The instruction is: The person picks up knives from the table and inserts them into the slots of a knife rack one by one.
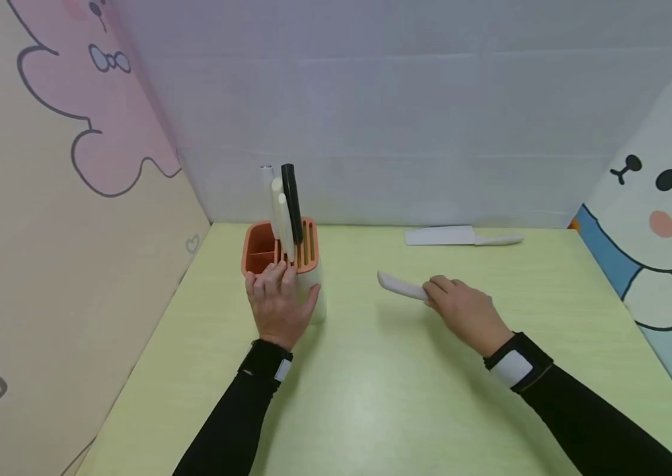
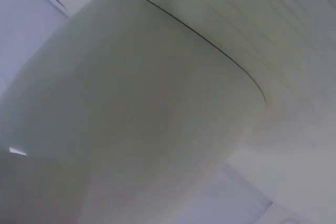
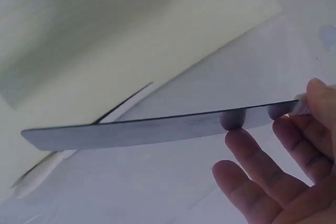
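A knife holder (image 1: 310,281) with an orange slotted top and a pale body stands at the left, several knife handles (image 1: 291,201) upright in it. My left hand (image 1: 279,307) holds its front, fingers over the rim and thumb at the right side. In the left wrist view, the holder's pale body (image 2: 142,103) fills most of the picture, with no fingers showing. My right hand (image 1: 468,314) pinches a knife (image 3: 157,129) above the table, at the blade beside the handle. The white handle (image 1: 401,285) points left towards the holder; the head view hides the blade.
A cleaver (image 1: 439,236) with a white handle lies at the back of the light green table (image 1: 365,410). Behind it rises a pale wall (image 1: 359,125). Walls with cartoon figures stand at the left and right.
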Demonstrator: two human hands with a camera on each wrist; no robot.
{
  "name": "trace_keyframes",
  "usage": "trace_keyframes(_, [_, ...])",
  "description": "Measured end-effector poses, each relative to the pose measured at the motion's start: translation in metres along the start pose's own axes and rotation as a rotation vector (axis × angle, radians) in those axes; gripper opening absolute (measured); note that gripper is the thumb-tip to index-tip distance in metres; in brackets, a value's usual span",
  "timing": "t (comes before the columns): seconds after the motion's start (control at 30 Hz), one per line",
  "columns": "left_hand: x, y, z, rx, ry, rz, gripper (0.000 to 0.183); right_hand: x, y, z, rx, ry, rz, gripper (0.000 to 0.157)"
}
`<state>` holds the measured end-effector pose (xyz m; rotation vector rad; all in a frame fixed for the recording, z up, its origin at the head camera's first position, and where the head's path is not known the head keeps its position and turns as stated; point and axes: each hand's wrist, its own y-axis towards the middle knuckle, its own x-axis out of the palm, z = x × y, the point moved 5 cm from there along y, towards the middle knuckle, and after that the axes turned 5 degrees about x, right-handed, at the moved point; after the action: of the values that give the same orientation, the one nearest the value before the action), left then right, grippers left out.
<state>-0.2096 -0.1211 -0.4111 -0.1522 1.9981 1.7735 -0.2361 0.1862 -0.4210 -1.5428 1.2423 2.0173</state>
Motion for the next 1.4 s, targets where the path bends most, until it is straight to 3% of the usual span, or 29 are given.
trace_keyframes(0.1, [-0.002, -0.003, -0.003, 0.062, -0.021, -0.027, 0.058, -0.018, 0.009, -0.001, 0.0, 0.053, 0.076, 0.042])
trace_keyframes(0.2, [-0.003, -0.006, -0.005, 0.117, -0.016, -0.037, 0.06, -0.032, 0.019, -0.001, 0.012, 0.108, 0.142, 0.032])
trace_keyframes(0.4, [-0.005, -0.012, -0.006, 0.183, 0.003, -0.003, 0.064, -0.05, 0.041, -0.005, 0.075, 0.252, 0.191, 0.033])
trace_keyframes(0.6, [-0.004, -0.015, -0.006, 0.217, 0.017, -0.005, 0.061, -0.063, 0.068, -0.015, 0.155, 0.499, 0.225, 0.028])
trace_keyframes(0.83, [-0.004, -0.016, -0.006, 0.275, 0.01, 0.065, 0.053, -0.083, 0.1, -0.033, 0.224, 0.771, 0.265, 0.03])
trace_keyframes(1.13, [-0.001, -0.012, -0.003, 0.292, 0.01, 0.121, 0.051, -0.115, 0.135, -0.057, 0.238, 0.958, 0.415, 0.029])
trace_keyframes(1.4, [0.0, -0.011, -0.001, 0.271, 0.023, 0.135, 0.059, -0.145, 0.15, -0.088, 0.257, 1.025, 0.467, 0.025])
